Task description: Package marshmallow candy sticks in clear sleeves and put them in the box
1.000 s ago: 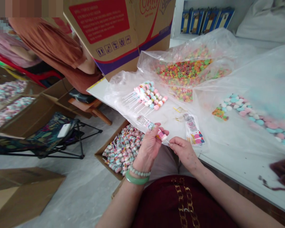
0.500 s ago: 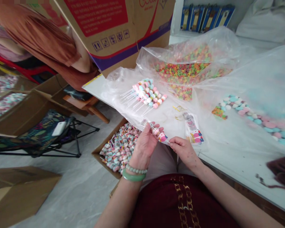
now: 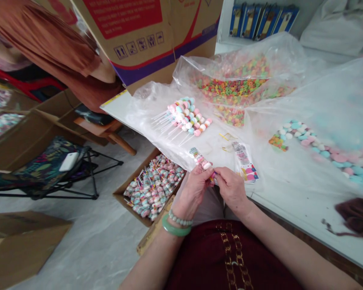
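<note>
Between my hands is a marshmallow skewer in a printed clear wrapper (image 3: pixel 203 162), its far end pointing up and left. My left hand (image 3: pixel 196 183) is closed around its lower part, thumb on top. At the wrapper's bottom end, the fingers of my right hand (image 3: pixel 230 187) pinch the gathered film, close against the left thumb. Unwrapped marshmallow skewers (image 3: pixel 189 117) lie in a group on the table, sticks toward the left. To the right of my hands rests a stack of flat printed wrappers (image 3: pixel 245 161). Some golden twist ties (image 3: pixel 229 137) lie beside it.
Below left stands a carton (image 3: pixel 118 196) full of wrapped skewers. A bag of colourful ring candies (image 3: pixel 236 86) and loose marshmallows (image 3: pixel 329 151) lie on the plastic-covered table. A big cardboard box (image 3: pixel 157 52) stands behind. A co-worker's orange sleeve (image 3: pixel 54 52) and a folding chair (image 3: pixel 63 165) are left.
My left hand has slid down the wrapped skewer and closed around it. My right hand has moved in beside it, and the wrapper's bottom end is now gathered.
</note>
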Motion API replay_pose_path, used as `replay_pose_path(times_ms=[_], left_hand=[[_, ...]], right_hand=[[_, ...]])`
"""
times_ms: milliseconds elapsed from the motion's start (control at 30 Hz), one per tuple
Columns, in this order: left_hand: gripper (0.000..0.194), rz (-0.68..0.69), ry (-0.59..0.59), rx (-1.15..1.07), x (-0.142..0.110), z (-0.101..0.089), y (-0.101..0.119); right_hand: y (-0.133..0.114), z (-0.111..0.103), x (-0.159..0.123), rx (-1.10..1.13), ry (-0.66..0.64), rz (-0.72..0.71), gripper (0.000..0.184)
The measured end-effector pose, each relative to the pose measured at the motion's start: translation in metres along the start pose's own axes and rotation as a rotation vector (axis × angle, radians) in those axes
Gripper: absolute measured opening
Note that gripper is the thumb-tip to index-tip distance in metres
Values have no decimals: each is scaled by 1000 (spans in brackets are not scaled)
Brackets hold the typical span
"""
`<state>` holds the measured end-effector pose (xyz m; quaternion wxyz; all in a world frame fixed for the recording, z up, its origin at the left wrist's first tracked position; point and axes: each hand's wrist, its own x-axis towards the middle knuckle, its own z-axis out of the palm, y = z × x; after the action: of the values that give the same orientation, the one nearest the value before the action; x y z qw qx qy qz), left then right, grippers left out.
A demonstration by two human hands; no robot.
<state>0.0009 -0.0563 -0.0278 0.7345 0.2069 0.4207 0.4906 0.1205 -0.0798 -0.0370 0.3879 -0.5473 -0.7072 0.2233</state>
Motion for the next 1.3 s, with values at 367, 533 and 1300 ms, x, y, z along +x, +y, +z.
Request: replay_pose_path(times_ms=[367, 533, 1300], left_hand=[[23, -139, 149, -216, 1, -4, -7], [27, -56, 179, -246, 3, 0, -4], [37, -139, -356, 280, -12, -28, 16]], right_hand=[[0, 6, -9, -260, -9, -314, 21], [-14, 4, -5, -427, 5, -367, 26], [-39, 4, 42, 734, -66, 506, 23]])
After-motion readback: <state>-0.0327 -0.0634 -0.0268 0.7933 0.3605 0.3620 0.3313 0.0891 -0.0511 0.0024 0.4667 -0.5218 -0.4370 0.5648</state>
